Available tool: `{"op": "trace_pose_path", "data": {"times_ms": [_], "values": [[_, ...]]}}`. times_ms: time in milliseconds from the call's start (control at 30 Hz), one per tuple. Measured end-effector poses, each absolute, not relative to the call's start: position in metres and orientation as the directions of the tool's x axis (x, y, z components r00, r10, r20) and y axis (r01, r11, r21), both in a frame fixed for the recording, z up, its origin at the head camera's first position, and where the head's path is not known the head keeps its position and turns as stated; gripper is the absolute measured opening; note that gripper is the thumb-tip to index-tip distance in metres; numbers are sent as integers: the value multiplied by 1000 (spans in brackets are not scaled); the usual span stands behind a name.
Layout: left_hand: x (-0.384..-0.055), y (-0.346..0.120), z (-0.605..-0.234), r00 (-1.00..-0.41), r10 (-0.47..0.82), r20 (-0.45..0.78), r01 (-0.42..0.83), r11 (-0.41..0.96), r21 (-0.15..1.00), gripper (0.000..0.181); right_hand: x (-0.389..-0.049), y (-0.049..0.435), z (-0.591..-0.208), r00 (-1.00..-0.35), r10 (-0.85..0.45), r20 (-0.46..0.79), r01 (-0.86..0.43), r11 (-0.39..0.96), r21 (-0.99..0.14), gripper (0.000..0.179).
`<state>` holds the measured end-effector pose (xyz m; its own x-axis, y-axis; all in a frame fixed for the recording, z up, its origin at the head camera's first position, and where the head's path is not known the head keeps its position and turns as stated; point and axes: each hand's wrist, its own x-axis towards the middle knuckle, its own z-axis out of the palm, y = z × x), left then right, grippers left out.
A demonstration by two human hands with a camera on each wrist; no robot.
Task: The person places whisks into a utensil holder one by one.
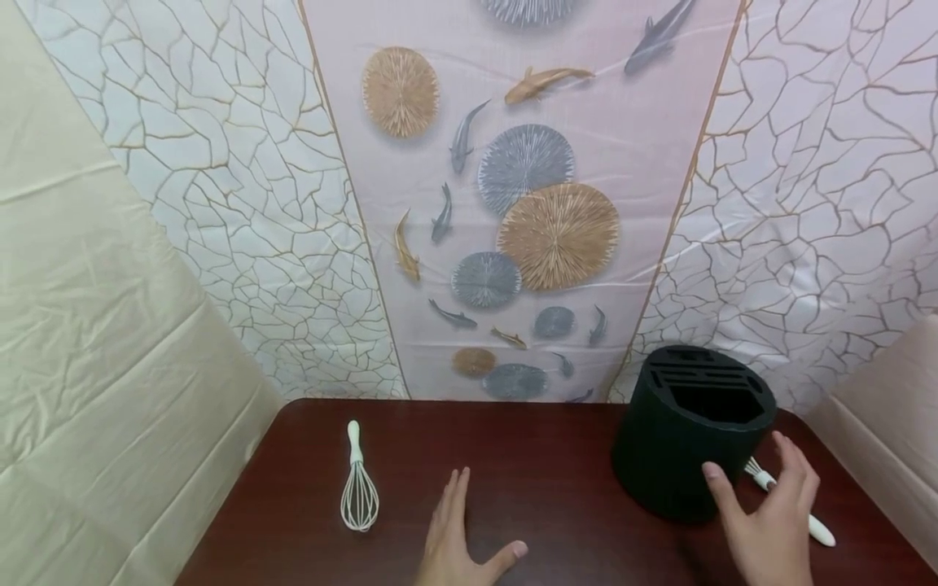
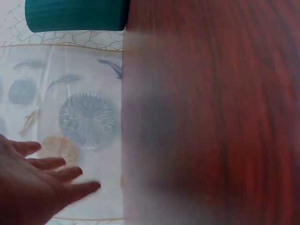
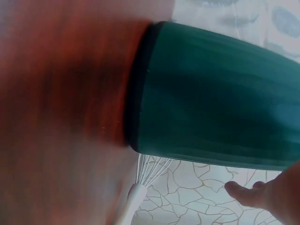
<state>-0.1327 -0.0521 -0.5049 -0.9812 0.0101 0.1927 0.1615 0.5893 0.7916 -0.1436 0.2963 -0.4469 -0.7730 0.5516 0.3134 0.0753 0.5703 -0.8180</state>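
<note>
A dark green round knife holder (image 1: 681,448) with a slotted black top stands at the right of the table. Close by its right side is my right hand (image 1: 773,517), thumb and fingers spread apart; the thumb overlaps the holder in the head view. Partly hidden behind that hand and the holder lies a whisk with a white handle (image 1: 822,531); its wires (image 3: 152,168) show in the right wrist view. My left hand (image 1: 458,541) is held over the front middle of the table with straight fingers and the thumb out, holding nothing.
Another white whisk (image 1: 359,488) lies on the left part of the dark red-brown table (image 1: 542,456), handle pointing away. A patterned cloth (image 1: 454,325) hangs behind the table's far edge. Pale cloth (image 1: 95,325) hangs on the left side.
</note>
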Motion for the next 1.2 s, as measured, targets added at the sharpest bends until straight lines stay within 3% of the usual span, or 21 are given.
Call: {"op": "trace_pose_path", "data": {"times_ms": [133,300,433,567,833,967,1200], "values": [[-133,-50,-505,-982,30,184,176,478,860,100,-155,308,-439,-801,548,242,62,478,-876,86],[-135,-45,-503,-988,89,127,150,347,926,87,-171,322,-437,-831,482,278,-45,441,-897,80],[-136,-39,-499,-990,131,50,77,207,975,80,-181,340,-439,-878,338,338,-163,453,-876,73],[-136,-34,-499,-984,169,56,74,103,992,75,-190,357,-438,-919,203,339,-251,362,-898,60],[-143,-26,-508,-954,251,163,165,-14,986,64,-203,367,-434,-914,150,377,-353,165,-921,54],[-146,-21,-508,-947,248,205,206,-24,978,64,-208,367,-437,-889,159,430,-406,162,-899,57],[-147,-12,-510,-959,215,186,190,-1,982,65,-207,369,-442,-902,157,403,-359,248,-900,58]]}}
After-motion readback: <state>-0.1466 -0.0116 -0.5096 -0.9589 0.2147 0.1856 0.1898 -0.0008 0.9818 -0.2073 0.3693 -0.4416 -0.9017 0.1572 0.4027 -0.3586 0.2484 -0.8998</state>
